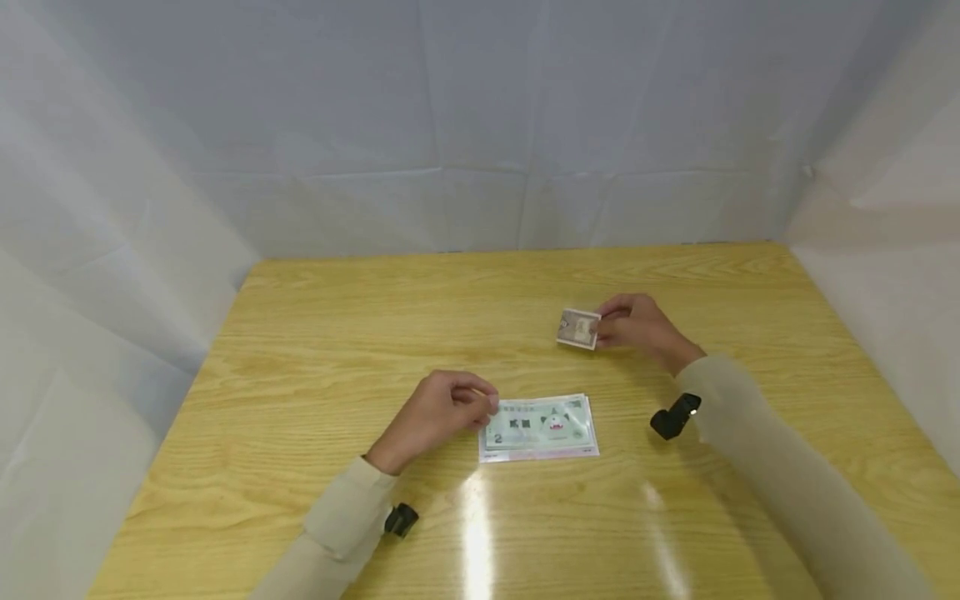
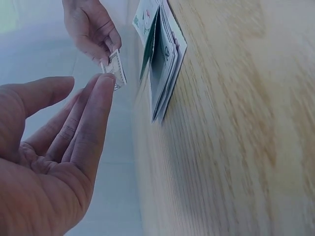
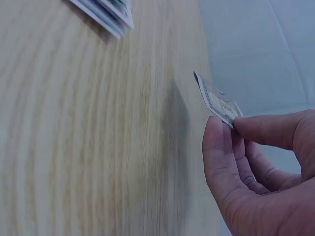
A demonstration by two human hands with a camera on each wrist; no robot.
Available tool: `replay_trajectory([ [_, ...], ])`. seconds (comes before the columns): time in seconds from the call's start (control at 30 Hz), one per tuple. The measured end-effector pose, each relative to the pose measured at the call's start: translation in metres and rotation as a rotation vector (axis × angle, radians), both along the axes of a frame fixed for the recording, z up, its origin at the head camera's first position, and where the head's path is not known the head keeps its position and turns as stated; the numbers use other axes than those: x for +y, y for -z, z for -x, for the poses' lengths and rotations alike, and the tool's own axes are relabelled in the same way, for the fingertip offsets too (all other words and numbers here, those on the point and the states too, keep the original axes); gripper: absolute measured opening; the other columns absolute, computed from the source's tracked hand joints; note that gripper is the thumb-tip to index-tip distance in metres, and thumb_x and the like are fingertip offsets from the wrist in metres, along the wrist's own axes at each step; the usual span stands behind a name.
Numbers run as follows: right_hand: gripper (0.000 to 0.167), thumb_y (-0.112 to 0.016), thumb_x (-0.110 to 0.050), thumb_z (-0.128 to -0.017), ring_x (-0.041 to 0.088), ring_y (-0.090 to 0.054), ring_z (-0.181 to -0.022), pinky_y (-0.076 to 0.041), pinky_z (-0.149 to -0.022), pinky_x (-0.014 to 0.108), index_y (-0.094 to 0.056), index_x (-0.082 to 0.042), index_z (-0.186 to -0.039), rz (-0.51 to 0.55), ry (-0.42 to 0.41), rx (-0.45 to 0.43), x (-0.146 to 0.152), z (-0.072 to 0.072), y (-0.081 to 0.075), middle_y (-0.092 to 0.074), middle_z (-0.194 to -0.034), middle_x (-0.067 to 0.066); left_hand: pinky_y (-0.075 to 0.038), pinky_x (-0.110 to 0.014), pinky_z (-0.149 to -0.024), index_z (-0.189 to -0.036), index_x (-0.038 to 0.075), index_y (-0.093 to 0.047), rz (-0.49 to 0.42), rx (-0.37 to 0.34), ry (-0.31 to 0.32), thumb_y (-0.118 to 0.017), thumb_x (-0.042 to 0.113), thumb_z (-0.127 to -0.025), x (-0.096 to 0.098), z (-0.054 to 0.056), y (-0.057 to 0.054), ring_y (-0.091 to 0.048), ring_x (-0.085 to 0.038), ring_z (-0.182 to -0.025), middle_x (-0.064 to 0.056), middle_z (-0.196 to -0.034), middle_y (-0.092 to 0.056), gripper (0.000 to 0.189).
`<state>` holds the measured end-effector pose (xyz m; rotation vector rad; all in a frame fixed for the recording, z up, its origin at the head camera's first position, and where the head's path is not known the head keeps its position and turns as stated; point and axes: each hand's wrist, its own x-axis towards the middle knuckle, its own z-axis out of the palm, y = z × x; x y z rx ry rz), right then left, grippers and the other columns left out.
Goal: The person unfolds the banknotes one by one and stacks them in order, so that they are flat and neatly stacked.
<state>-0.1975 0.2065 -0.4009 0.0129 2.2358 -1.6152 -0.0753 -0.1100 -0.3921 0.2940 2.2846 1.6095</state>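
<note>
Between thumb and fingers, my right hand pinches a small brownish folded banknote by its right end. The right wrist view shows this banknote held above the table, its shadow on the wood. A stack of banknotes lies nearer to me, a green one with a 2 on top and a pinkish edge below. My left hand is at the stack's upper left corner. In the left wrist view its thumb and fingers are apart with nothing between them, and the stack's notes look bent and fanned.
The light wooden table carries the stack near its middle. White sheeting hangs along the far edge and at both sides. A small black camera is on each wrist, and light glares off the front of the tabletop.
</note>
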Motion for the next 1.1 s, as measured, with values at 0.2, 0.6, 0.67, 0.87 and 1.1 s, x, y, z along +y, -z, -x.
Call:
replay_trajectory([
  [0.2, 0.039, -0.066, -0.004, -0.096, 0.023, -0.068, -0.090, -0.060, -0.089, 0.039, -0.051, 0.011, -0.129, 0.033, -0.064, -0.002, -0.008, -0.014, 0.001, -0.059, -0.113, 0.021, -0.063, -0.040, -0.076, -0.113, -0.002, -0.073, 0.021, 0.041, -0.006, -0.072, 0.014, -0.096, 0.007, 0.002, -0.003, -0.073, -0.028, -0.086, -0.015, -0.097, -0.075, 0.024],
  [0.6, 0.034, -0.066, -0.007, -0.097, 0.025, -0.070, -0.089, -0.061, -0.086, 0.042, -0.054, 0.008, -0.126, 0.121, -0.136, -0.043, -0.034, -0.042, 0.001, -0.063, -0.107, 0.018, -0.061, -0.033, -0.080, -0.113, 0.001, -0.075, 0.045, 0.138, -0.020, -0.072, 0.014, -0.096, 0.020, 0.003, -0.006, -0.071, -0.018, -0.092, -0.006, -0.102, -0.075, 0.022],
  [0.67, 0.035, -0.067, -0.007, -0.097, 0.026, -0.070, -0.090, -0.061, -0.086, 0.042, -0.054, 0.008, -0.125, 0.129, -0.146, -0.053, -0.038, -0.046, 0.001, -0.063, -0.109, 0.019, -0.061, -0.032, -0.082, -0.113, 0.001, -0.075, 0.041, 0.153, -0.018, -0.072, 0.012, -0.095, 0.023, 0.004, -0.007, -0.072, -0.019, -0.094, -0.007, -0.104, -0.075, 0.021],
  [0.87, 0.035, -0.068, -0.008, -0.096, 0.027, -0.071, -0.090, -0.061, -0.086, 0.044, -0.055, 0.008, -0.124, 0.159, -0.180, -0.059, -0.050, -0.057, -0.002, -0.065, -0.109, 0.020, -0.060, -0.029, -0.085, -0.116, -0.001, -0.073, 0.023, 0.161, -0.004, -0.072, 0.011, -0.095, 0.028, 0.004, -0.008, -0.073, -0.022, -0.099, -0.012, -0.112, -0.074, 0.024],
  [1.1, 0.034, -0.069, -0.007, -0.095, 0.031, -0.072, -0.092, -0.060, -0.089, 0.049, -0.057, 0.010, -0.122, 0.211, -0.195, -0.059, -0.062, -0.065, -0.005, -0.068, -0.107, 0.021, -0.059, -0.027, -0.086, -0.125, 0.000, -0.070, 0.021, 0.160, 0.008, -0.071, 0.010, -0.096, 0.032, 0.004, -0.008, -0.072, -0.023, -0.104, -0.014, -0.124, -0.070, 0.030],
])
